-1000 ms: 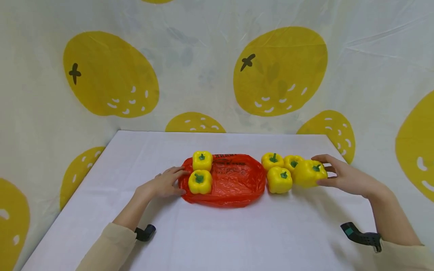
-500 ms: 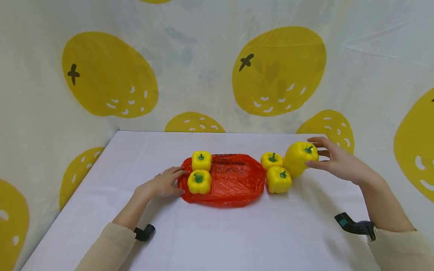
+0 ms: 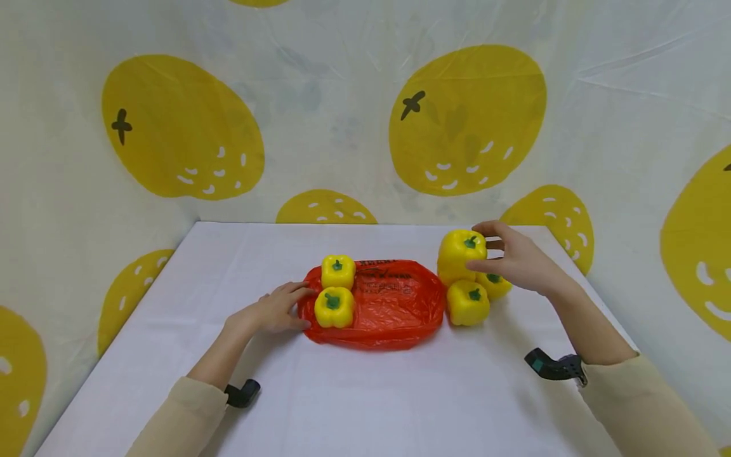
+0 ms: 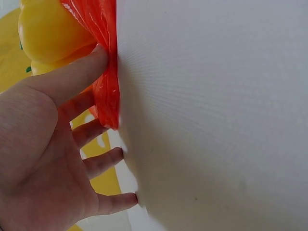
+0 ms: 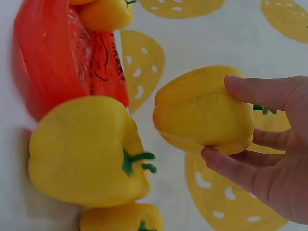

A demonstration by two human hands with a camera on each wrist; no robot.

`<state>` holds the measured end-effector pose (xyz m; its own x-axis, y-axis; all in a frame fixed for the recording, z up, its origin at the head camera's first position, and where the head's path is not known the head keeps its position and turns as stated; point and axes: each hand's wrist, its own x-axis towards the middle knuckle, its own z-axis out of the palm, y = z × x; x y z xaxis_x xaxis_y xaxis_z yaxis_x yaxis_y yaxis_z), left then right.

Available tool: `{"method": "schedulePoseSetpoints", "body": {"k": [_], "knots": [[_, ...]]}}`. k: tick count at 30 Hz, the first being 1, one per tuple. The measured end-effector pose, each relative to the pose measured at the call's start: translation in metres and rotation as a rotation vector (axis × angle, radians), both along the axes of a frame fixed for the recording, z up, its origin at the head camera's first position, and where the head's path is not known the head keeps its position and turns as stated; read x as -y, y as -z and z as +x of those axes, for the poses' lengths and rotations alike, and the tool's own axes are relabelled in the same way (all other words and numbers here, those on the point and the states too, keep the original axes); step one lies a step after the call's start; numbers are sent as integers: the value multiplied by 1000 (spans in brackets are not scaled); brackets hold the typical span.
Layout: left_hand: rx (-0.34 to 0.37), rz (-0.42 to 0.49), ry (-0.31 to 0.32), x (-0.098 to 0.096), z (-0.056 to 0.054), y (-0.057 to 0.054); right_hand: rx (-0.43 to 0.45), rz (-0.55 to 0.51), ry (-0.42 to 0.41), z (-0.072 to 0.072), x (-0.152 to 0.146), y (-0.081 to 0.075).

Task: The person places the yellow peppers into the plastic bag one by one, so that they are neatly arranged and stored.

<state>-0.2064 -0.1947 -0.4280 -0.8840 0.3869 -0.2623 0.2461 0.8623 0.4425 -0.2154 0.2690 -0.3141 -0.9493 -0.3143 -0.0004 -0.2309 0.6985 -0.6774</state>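
A yellow bell pepper [image 3: 457, 254] with a green stem is in my right hand [image 3: 516, 261], gripped by thumb and fingertips at its stem end. It is raised above the table in the right wrist view. Below it sit a bell pepper [image 3: 468, 303] in front and another bell pepper [image 3: 495, 285] partly behind my fingers; a third is hidden behind the held one in the head view. Fingers spread, my left hand [image 3: 276, 309] touches the left end of a red plastic bag [image 3: 394, 314], with thumb and fingertips at its edge. Two bell peppers stand in the bag's left part, one bell pepper [image 3: 334, 308] nearer.
A white cloth covers the table [image 3: 365, 400]. Behind it hangs a pale curtain [image 3: 331, 127] printed with large yellow fruit. Dark cameras [image 3: 243, 393] are strapped to both wrists.
My right hand has lifted the bell pepper and carried it leftward over the group beside the bag. The left hand stays at the bag's edge.
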Motion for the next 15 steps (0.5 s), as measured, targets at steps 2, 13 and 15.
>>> {"method": "schedulePoseSetpoints", "body": {"k": [2, 13, 15], "knots": [[1, 1, -2, 0, 0, 0, 0, -13, -4, -4, 8, 3], [2, -2, -3, 0, -1, 1, 12, -29, -48, -22, 50, 29], [-3, 1, 5, 0, -1, 1, 11, -33, -60, -23, 58, 31]]}}
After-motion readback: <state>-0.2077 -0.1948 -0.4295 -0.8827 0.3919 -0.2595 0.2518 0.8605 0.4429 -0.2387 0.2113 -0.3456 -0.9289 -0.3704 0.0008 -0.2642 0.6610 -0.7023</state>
